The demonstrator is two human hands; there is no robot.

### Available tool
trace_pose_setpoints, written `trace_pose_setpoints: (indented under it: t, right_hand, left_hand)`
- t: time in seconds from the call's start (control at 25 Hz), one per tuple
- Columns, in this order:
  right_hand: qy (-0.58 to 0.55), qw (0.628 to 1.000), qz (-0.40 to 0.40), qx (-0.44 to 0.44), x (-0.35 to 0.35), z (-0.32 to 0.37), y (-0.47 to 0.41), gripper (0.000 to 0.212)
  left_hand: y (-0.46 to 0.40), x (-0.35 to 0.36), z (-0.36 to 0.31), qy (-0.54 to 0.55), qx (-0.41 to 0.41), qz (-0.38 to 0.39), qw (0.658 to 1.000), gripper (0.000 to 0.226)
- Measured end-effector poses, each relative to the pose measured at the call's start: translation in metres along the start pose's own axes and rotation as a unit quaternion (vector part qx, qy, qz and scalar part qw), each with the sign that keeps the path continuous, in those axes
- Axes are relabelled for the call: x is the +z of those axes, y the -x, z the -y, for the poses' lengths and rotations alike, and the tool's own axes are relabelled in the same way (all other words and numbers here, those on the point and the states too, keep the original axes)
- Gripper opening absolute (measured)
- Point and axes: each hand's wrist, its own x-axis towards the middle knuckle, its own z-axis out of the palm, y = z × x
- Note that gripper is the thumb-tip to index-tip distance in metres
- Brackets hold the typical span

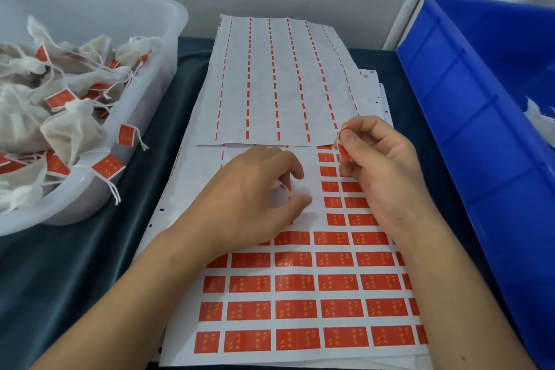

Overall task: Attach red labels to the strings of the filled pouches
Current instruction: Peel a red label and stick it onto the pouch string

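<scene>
My right hand pinches a peeled red label between thumb and forefinger, its long axis upright, just above the label sheet. My left hand presses that sheet, fingers loosely curled and gripping nothing. Unlabelled pouches lie right, in the blue bin, nearer my right hand; finished ones fill the white tub left.

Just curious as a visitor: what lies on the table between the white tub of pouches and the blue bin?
In the head view, sheets of red labels lie between the white tub and the blue bin, with an emptied backing sheet on top.
</scene>
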Motion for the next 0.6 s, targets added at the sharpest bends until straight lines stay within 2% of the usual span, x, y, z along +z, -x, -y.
trace_pose_setpoints:
  t: [0.12, 0.32, 0.6]
  right_hand:
    - [-0.010, 1.000, -0.002, 0.006, 0.001, 0.000, 0.000, 0.011]
    - [-0.002, 1.000, -0.006, 0.007, 0.002, 0.000, 0.000, 0.010]
    - [-0.007, 1.000, -0.004, 0.010, 0.003, 0.001, 0.001, 0.012]
  left_hand:
    - [0.000, 0.000, 0.004, -0.036, 0.013, 0.004, 0.999, 0.019]
    - [-0.002, -0.004, 0.008, -0.021, -0.010, -0.002, 1.000, 0.016]
    - [0.000, -0.006, -0.003, 0.055, -0.032, 0.002, 0.998, 0.033]
